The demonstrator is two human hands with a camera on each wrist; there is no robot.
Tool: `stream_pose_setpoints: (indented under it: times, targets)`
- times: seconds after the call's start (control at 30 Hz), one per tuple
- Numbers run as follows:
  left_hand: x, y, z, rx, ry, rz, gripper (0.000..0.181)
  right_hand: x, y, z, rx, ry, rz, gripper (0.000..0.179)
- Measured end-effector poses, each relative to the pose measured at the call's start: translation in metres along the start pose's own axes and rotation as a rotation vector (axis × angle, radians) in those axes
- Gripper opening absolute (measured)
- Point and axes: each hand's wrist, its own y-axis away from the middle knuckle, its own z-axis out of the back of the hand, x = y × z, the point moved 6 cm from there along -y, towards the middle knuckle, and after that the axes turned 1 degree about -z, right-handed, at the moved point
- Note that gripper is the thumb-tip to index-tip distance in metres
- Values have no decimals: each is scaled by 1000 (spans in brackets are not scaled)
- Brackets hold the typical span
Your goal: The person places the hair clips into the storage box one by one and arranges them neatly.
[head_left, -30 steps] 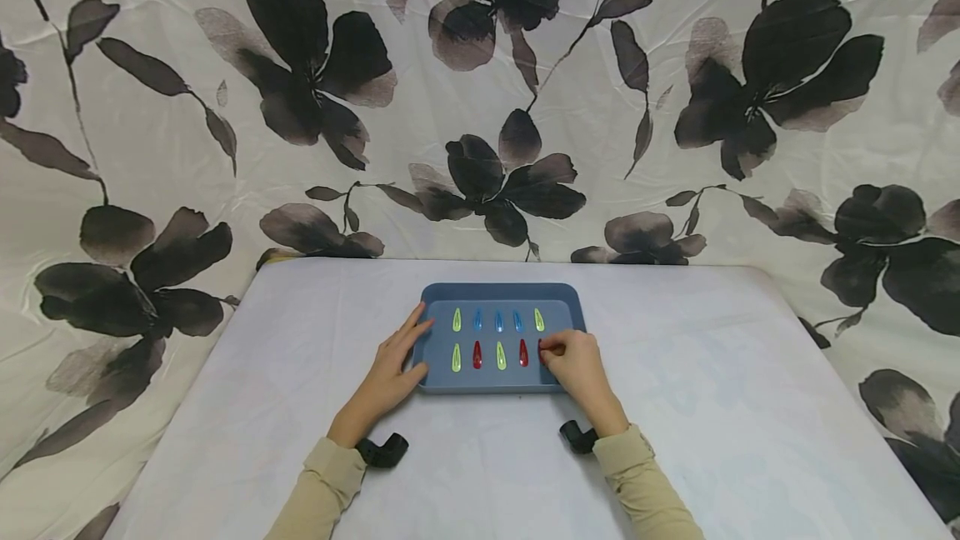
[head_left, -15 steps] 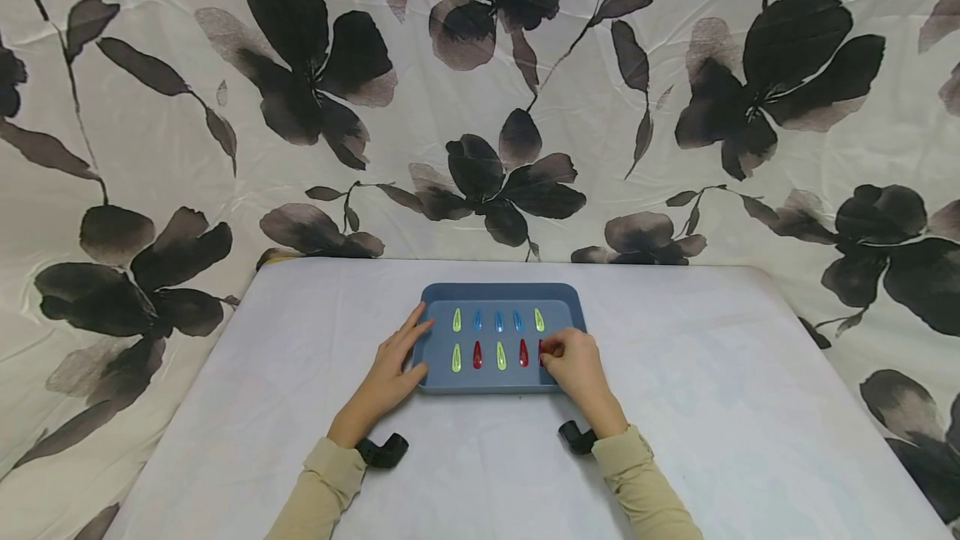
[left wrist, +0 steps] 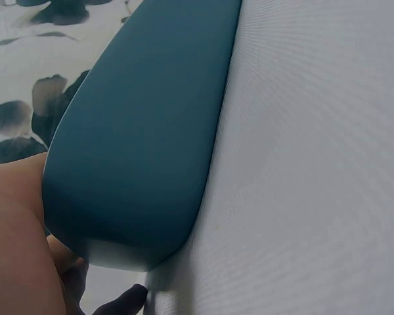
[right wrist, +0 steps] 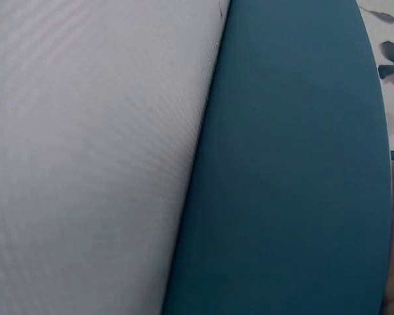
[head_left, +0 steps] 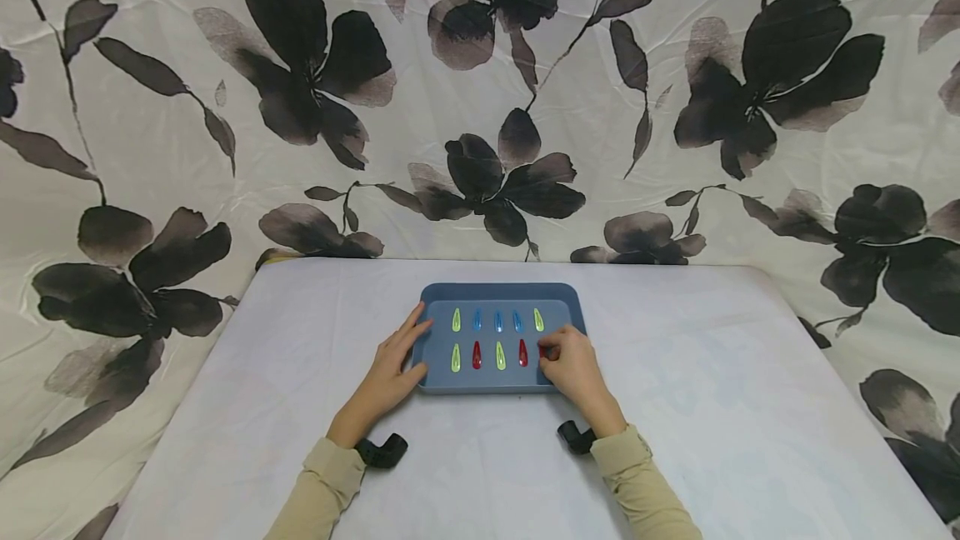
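A blue-grey tray (head_left: 498, 290) lies on the white table with snap hair clips in two rows. Its back row has a green clip (head_left: 456, 320) at the left, blue clips (head_left: 498, 322) in the middle and another green clip (head_left: 538, 320) at the right. In front, green clips (head_left: 501, 356) alternate with red clips (head_left: 477, 355). At that row's right end, my right hand (head_left: 576, 363) pinches a red hair clip (head_left: 542, 351), mostly hidden by the fingers. My left hand (head_left: 386, 373) rests with spread fingers on the tray's left rim.
Both wrist views are filled mainly by the tray's outer wall (left wrist: 138, 131) and the white tablecloth (right wrist: 92, 157). Black wrist cameras (head_left: 382, 450) sit below each hand. Behind the table hangs a floral curtain (head_left: 495, 98).
My right hand shifts very slightly at the right end of the front row, still pinching the red hair clip. The left hand and the other clips stay put.
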Motion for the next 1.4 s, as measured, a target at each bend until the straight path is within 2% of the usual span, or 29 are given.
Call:
stream_pose_setpoints:
  times: [0.43, 0.9, 1.13, 1.4]
  targets:
    - [1, 0, 0, -11, -5, -5, 68, 1, 1, 0, -1, -2, -22, 24]
    - [0, 0, 0, -6, -3, -1, 68, 1, 0, 0, -21, 4, 0, 20]
    - [1, 1, 0, -8, -12, -5, 68, 1, 1, 3, -94, -63, 13, 15]
    - [1, 1, 0, -3, -14, 1, 68, -1, -1, 11, -139, -184, 23, 10]
